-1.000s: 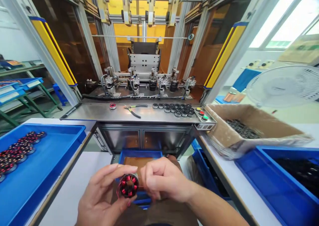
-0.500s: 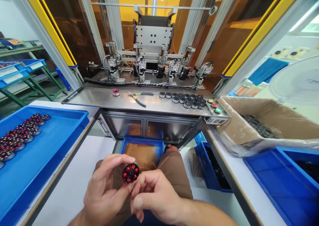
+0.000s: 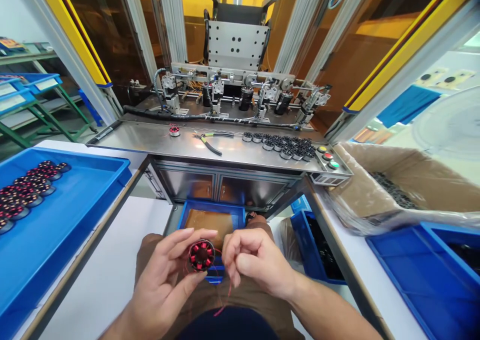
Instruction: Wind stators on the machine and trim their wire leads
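Note:
My left hand [image 3: 168,275] holds a round black motor part with red windings [image 3: 201,255] between thumb and fingers, its wound face turned up toward the camera. Just right of it, my right hand [image 3: 255,262] is closed in a pinch on thin red wire [image 3: 229,285]. The wire trails from the part and hangs below my right fingers. A small gap separates my right hand from the part.
Pliers [image 3: 210,142], one red-wound part [image 3: 174,131] and several black parts [image 3: 287,145] lie on the metal bench [image 3: 142,139] before the machine. A blue tray [image 3: 86,180] of wound parts stands left. At right are coloured buttons [image 3: 327,157], a lined carton [image 3: 431,167] and blue bins [image 3: 397,255].
My right hand has moved right, away from the part, and more red wire shows. My left hand has shifted slightly right with the part, whose face is turned more upward.

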Demonstrator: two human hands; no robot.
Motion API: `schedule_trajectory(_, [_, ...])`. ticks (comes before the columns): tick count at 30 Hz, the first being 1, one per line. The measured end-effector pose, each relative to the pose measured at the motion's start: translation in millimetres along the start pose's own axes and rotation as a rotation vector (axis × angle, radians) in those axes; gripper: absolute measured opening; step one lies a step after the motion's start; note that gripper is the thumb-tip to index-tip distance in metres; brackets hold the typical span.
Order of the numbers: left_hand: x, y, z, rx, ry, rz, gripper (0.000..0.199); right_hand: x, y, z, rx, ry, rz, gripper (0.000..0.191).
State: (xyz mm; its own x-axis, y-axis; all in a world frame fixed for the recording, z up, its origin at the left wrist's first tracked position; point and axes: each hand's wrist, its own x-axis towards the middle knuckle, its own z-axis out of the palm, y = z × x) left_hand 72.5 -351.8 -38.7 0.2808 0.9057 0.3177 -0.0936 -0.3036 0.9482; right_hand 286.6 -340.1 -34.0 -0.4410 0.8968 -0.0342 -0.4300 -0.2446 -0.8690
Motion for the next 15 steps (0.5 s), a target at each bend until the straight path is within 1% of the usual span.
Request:
schedule_trajectory(3, [-4, -1, 0.5, -0.002, -0.078, -0.028, 0.058, 3, -7, 8, -0.054, 0.002, 0.077, 0.043])
schedule_trajectory(5, [-4, 0, 3.8, -0.025, -0.073, -0.05, 0.061, 4, -9, 13, -0.08, 0.008, 0.123, 0.044])
schedule_trajectory(7, [-2, 1, 8.7, -0.086, -0.038, -0.056, 0.069, 4, -9, 15, -0.094, 0.0, 0.15, 0.045])
schedule_trajectory(10, [3, 1, 15.5, -0.181, 0.018, -0.048, 0.076, 2, -8, 14, -0.113, -0.04, 0.15, 0.045])
schedule_trajectory(12, [5, 0, 17.7, -0.221, 0.03, -0.048, 0.075, 0, -6, 12, -0.119, -0.064, 0.125, 0.043])
schedule_trajectory(15, [9, 0, 16.7, -0.27, 0.012, -0.052, 0.07, -3, -1, 7, -0.133, -0.094, 0.061, 0.038])
